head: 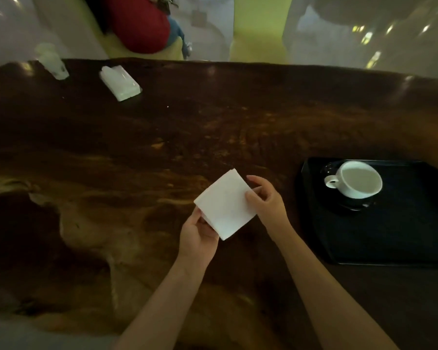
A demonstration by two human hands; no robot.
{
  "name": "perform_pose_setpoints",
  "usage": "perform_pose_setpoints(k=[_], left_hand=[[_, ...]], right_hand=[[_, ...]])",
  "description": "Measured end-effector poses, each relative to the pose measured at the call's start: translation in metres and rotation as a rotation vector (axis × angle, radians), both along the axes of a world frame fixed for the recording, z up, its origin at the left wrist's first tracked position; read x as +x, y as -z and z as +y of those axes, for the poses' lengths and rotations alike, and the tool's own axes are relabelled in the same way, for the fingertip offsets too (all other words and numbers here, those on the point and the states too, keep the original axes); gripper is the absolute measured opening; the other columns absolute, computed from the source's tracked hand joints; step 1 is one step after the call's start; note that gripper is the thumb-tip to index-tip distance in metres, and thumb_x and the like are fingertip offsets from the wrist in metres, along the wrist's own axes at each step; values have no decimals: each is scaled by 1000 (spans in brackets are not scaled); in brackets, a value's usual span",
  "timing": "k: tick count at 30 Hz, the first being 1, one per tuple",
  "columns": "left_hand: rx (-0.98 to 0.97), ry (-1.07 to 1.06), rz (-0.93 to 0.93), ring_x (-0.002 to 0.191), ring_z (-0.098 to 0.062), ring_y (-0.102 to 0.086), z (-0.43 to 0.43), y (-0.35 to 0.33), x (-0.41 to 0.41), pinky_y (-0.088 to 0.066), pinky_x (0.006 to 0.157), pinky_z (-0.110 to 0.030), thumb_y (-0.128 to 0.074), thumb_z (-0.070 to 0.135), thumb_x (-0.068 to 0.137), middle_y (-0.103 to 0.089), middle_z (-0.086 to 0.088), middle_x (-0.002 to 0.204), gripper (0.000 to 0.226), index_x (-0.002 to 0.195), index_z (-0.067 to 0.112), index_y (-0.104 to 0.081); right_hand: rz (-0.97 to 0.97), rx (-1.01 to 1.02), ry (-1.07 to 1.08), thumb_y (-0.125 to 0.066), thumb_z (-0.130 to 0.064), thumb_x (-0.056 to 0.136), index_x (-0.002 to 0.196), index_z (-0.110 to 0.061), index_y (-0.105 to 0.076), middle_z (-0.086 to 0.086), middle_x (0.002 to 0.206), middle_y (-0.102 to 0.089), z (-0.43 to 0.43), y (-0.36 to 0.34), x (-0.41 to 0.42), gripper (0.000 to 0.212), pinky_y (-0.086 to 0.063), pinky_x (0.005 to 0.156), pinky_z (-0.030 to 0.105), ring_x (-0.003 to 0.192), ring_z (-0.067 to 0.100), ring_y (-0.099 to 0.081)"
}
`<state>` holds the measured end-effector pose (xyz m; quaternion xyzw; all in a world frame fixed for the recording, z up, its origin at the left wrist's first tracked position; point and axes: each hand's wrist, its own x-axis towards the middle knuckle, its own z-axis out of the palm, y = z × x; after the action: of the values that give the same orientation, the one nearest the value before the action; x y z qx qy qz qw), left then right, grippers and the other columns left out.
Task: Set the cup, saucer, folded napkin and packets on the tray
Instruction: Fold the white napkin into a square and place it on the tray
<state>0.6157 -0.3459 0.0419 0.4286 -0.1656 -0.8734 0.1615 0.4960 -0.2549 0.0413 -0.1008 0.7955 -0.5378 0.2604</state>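
A white folded napkin [226, 204] is held just above the dark wooden table, in front of me. My left hand [200, 234] grips its lower left edge from beneath. My right hand [266, 200] pinches its right edge with thumb and fingers. To the right lies a black tray [394, 238]. On the tray's far left part a white cup [359, 183], empty and handle pointing left, stands on a dark saucer [354, 204]. No packets can be made out with certainty.
A white stack of napkins in a clear holder [120, 83] lies at the table's far left. Beside it stands a pale, blurred container [52, 61]. Beyond the table's far edge sits a person in red [139, 24] on a yellow-green seat.
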Motion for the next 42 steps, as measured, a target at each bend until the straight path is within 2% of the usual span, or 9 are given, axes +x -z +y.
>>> perform_pose_setpoints(k=[4, 7, 11, 14, 16, 21, 26, 30, 42], left_hand=[[-146, 83, -187, 91, -28, -67, 0, -5, -11, -56, 73, -39, -40, 28, 97, -69, -12, 109, 30, 114, 15, -60], [-342, 155, -371, 80, -23, -64, -2, -6, -21, -55, 57, -28, -40, 23, 98, -66, -11, 108, 27, 117, 16, -57], [-372, 132, -440, 85, -29, -66, 2, -11, -26, -54, 67, -35, -47, 29, 94, -69, -8, 94, 24, 105, 18, -65], [-508, 143, -512, 82, -24, -64, 10, -10, -29, -52, 68, -34, -43, 26, 96, -68, -6, 93, 25, 106, 17, -64], [-684, 181, -620, 92, -24, -60, 16, -10, -30, -48, 77, -33, -36, 25, 98, -64, -7, 105, 31, 115, 13, -60], [-943, 184, -691, 93, -14, -51, 31, -24, -36, -40, 79, -26, -30, 23, 100, -60, -7, 111, 33, 113, 11, -58], [-1112, 296, -671, 107, -21, -57, 43, -28, -52, -39, 79, -23, -30, 17, 100, -61, -9, 113, 32, 116, 7, -55], [-1196, 336, -610, 101, -21, -59, 59, -33, -63, -41, 76, -25, -31, 17, 99, -60, -4, 101, 29, 110, 8, -56], [-1803, 526, -344, 122, -20, -51, 148, -57, -134, -39, 102, -30, -40, 14, 96, -54, -6, 133, 40, 136, 12, -41]], right_hand=[[90, 158, -320, -42, -22, 96, 143, -27, -33, -14, 121, -44, 12, 2, 0, 48, -34, 89, 19, 106, 2, -43], [265, 315, -421, -40, -26, 97, 146, -23, -26, -4, 116, -50, 18, 8, 4, 51, -39, 81, 17, 99, 7, -48], [62, 160, -198, -43, -35, 97, 142, -22, -35, -5, 132, -49, 27, 9, 6, 48, -37, 75, 10, 105, 5, -46], [-25, 138, -79, -45, -43, 94, 133, -17, -49, -3, 124, -56, 30, 8, 4, 47, -39, 71, 15, 93, 3, -50], [-17, 125, -89, -45, -42, 94, 124, -15, -56, -4, 108, -62, 31, 8, 8, 41, -40, 67, 14, 82, 0, -52], [-47, 99, 93, -46, -35, 95, 123, -18, -51, -19, 84, -46, 38, -1, 16, 33, -36, 62, 15, 75, 0, -46], [50, 37, 256, -48, -31, 94, 123, -19, -50, -7, 106, -56, 51, -25, 19, 31, -40, 70, 21, 90, 5, -52], [162, 60, 324, -48, -27, 94, 124, -17, -50, -10, 104, -52, 71, -45, 14, 31, -38, 78, 23, 96, 7, -51], [227, 125, 508, -49, -25, 94, 129, -14, -46, -3, 107, -55, 168, -70, -60, 36, -41, 82, 27, 101, 13, -54]])
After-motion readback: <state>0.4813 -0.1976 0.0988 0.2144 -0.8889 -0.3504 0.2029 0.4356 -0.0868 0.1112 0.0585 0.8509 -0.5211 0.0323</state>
